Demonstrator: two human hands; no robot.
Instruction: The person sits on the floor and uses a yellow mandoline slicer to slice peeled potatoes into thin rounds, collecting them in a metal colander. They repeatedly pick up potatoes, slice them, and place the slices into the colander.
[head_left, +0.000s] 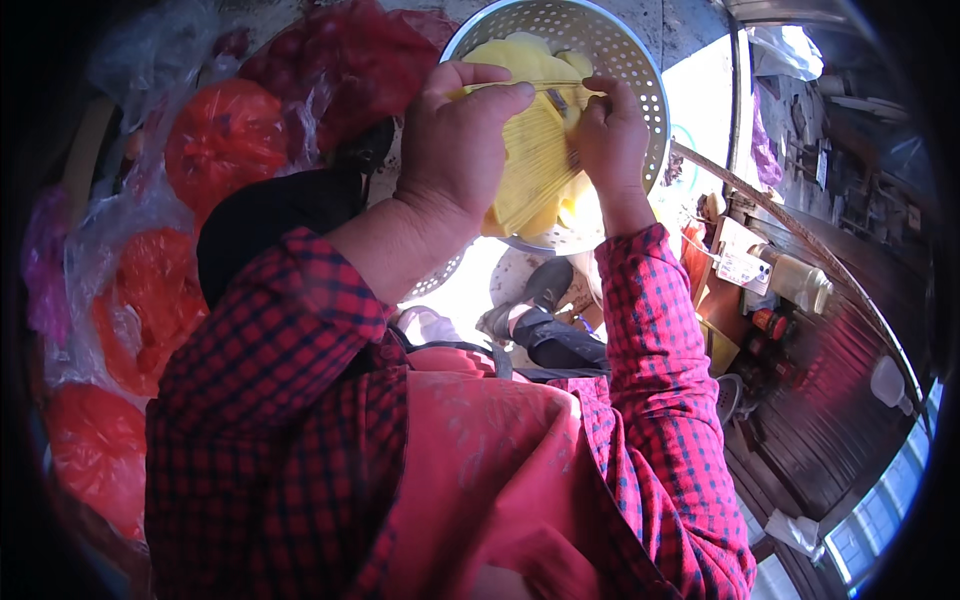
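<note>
Both hands are raised over a perforated metal colander, at the top centre of the view. A thin yellow piece, finely ridged and hanging down like a fan, is stretched between them by its upper edge. My left hand pinches its left end between thumb and fingers. My right hand pinches the upper right end with curled fingers. Behind it, pale yellow slices lie in the colander. A small dark object, partly hidden behind the yellow piece, is too unclear to name.
Red plastic bags and a red mesh sack lie at the left. On the right are a glass jar, a phone-like white device and a red-lidded jar. A shoe shows below the colander.
</note>
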